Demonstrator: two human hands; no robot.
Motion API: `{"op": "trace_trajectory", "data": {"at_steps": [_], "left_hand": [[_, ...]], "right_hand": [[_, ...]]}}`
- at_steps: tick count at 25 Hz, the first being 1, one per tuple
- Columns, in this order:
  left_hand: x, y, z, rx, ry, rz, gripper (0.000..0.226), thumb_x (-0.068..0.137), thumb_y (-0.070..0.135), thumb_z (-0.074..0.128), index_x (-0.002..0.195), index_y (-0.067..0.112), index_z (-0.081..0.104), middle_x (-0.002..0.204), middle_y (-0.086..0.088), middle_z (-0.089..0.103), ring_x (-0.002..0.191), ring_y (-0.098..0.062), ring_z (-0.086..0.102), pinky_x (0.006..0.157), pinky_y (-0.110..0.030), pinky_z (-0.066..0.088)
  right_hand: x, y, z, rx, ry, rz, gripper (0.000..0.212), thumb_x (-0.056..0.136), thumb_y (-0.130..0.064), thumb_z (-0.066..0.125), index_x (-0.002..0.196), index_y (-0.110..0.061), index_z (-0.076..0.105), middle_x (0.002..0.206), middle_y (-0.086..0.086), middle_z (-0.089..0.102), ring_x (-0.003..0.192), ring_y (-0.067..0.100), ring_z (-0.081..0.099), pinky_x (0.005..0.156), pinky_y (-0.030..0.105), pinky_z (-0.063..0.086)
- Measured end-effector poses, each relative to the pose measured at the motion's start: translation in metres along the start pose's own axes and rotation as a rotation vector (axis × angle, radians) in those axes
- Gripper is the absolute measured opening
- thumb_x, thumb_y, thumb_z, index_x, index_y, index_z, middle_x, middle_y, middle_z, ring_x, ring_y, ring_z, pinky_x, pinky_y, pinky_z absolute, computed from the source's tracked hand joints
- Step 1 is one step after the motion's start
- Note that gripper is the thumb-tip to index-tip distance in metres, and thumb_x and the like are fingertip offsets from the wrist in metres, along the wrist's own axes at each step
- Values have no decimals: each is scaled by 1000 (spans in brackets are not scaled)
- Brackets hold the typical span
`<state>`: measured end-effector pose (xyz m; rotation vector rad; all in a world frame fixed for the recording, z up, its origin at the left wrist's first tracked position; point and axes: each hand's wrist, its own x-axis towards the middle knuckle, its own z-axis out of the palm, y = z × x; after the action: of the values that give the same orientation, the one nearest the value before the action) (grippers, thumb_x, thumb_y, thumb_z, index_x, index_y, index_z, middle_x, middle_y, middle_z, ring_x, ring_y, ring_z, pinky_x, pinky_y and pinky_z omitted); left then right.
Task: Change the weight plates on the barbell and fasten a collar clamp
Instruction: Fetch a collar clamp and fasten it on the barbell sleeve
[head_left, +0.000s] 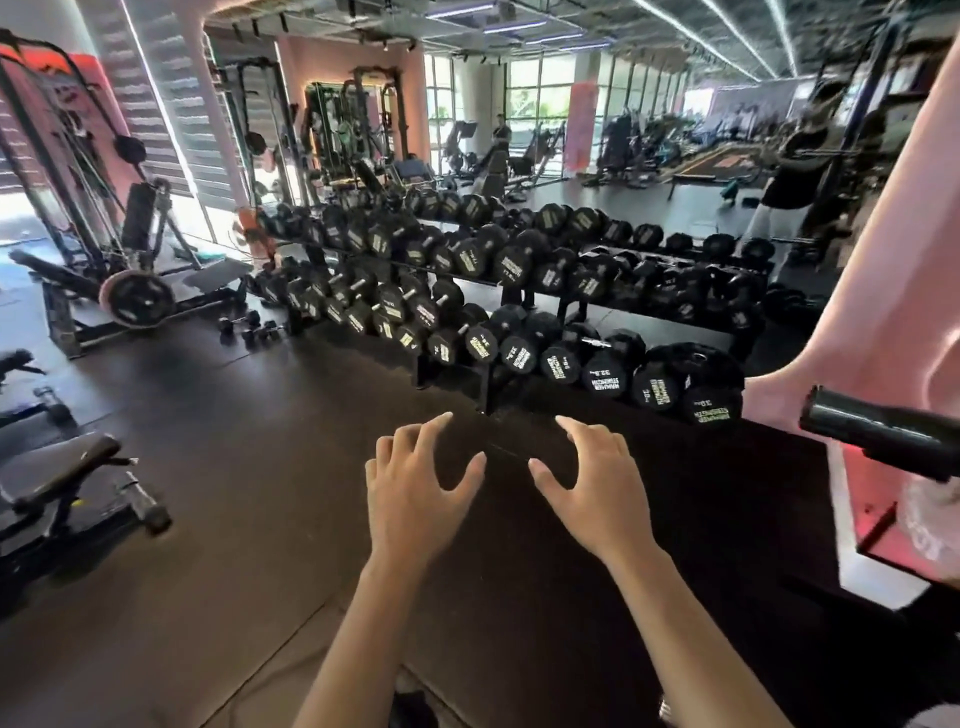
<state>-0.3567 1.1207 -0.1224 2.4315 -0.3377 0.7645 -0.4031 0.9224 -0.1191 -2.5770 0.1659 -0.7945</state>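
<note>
Presently we hold both hands out over the dark rubber floor (218, 519), palms down and holding nothing. Left hand (415, 488): fingers spread and loosely bent, gripping no object. Right hand (587, 483): likewise released, thumb pointing toward the left hand, w/ a gap between the 2. The barbell sleeve (872, 434), a bare black tube end w/ no plate and no collar on the part we can see, juts in from the right edge, well right of and slightly above the right hand. No loose weight plate or collar clamp shows near us; whether any lies out of view we cannot tell. A dumbbell rack (519, 312) in 2 tiers crosses the middle ground, a plate-loaded machine (137, 299) stands far left, and a bench (57, 467) sits at lower left.

Step in hand, by our judgement: a transit phase between plates, hands free, sleeve stripped. The next move calls for finding a plate, taking it w/ both hands at the rim, and lining its bore up w/ the sleeve end before sliding it on; the collar comes after.
</note>
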Motion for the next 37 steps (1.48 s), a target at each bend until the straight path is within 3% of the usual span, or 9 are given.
{"op": "trace_trajectory", "data": {"at_steps": [11, 17, 28, 32, 37], "left_hand": [[223, -28, 153, -113, -59, 169, 64, 85, 69, 49, 137, 32, 50, 123, 6, 58, 111, -17, 49, 92, -36, 40], [311, 1, 253, -201, -119, 259, 63, 86, 69, 50, 136, 32, 50, 123, 6, 58, 112, -17, 48, 93, -35, 40], [461, 160, 469, -357, -187, 428, 63, 84, 66, 52, 134, 27, 54, 123, 2, 61, 114, -23, 50, 95, -42, 43], [490, 214, 540, -434, -301, 498, 63, 84, 68, 50, 134, 30, 52, 124, 4, 60, 119, -21, 47, 99, -46, 44], [518, 304, 626, -566, -393, 650, 64, 83, 67, 51, 135, 30, 53, 122, 3, 59, 113, -22, 49, 97, -41, 41]], "right_hand": [[209, 52, 81, -140, 98, 95, 62, 87, -57, 56, 138, -24, 45, 127, -7, 55, 119, 13, 47, 98, 37, 47], [290, 124, 104, -215, 127, 191, 63, 87, -58, 56, 139, -26, 42, 129, -7, 54, 121, 14, 47, 99, 37, 46], [455, 334, 80, -313, 251, 362, 61, 87, -56, 56, 137, -24, 43, 123, -2, 58, 116, 19, 50, 94, 39, 48], [483, 399, 71, -359, 277, 464, 58, 87, -55, 56, 136, -24, 46, 121, -1, 58, 111, 20, 50, 91, 39, 47], [501, 477, 44, -475, 412, 633, 55, 83, -50, 60, 129, -20, 53, 112, 2, 61, 102, 24, 52, 80, 40, 48]]}}
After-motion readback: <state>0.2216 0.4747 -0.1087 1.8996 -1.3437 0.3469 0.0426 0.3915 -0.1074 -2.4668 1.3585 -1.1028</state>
